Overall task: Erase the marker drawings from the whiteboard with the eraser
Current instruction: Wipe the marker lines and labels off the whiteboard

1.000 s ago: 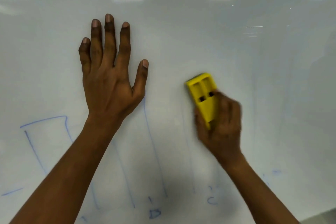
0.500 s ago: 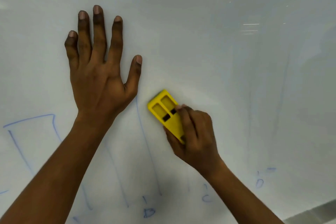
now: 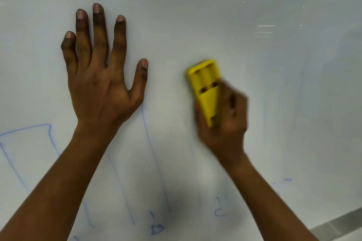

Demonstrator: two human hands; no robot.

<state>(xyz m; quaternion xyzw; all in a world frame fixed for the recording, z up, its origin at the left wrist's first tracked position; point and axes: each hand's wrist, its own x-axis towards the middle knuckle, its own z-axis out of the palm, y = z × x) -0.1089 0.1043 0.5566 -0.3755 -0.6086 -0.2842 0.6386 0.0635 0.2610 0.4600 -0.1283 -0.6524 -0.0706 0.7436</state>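
The whiteboard (image 3: 274,84) fills the view; blue lines (image 3: 154,158) and small letters (image 3: 157,229) stand below the left hand (image 3: 103,80), so I judge the wiping should go downward in flat, overlapping strokes with even pressure; the left hand lies flat on the board, fingers straight and spread, holding nothing; the right hand (image 3: 223,121), to the right of the left hand, is curled around the yellow eraser (image 3: 205,88), whose upper half sticks out above its fingers.
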